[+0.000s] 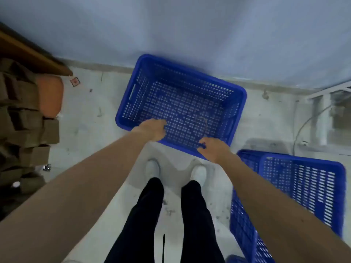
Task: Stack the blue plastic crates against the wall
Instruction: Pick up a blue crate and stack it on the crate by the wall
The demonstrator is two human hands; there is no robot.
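Observation:
A blue perforated plastic crate [190, 86] stands open side up in front of me, its far corner close to the pale wall [190, 31]. My left hand [152, 130] grips the crate's near rim at the left. My right hand [212, 149] grips the same near rim further right. More blue crates [303, 186] sit at my right on the floor, at least two of them overlapping, partly hidden behind my right forearm.
Brown cardboard boxes [24, 130] and an orange object [51, 95] are piled along the left, under a wooden edge [28, 52]. A white frame with a cable [322, 114] stands at the right by the wall. My two feet [174, 171] stand on the pale concrete floor [91, 114].

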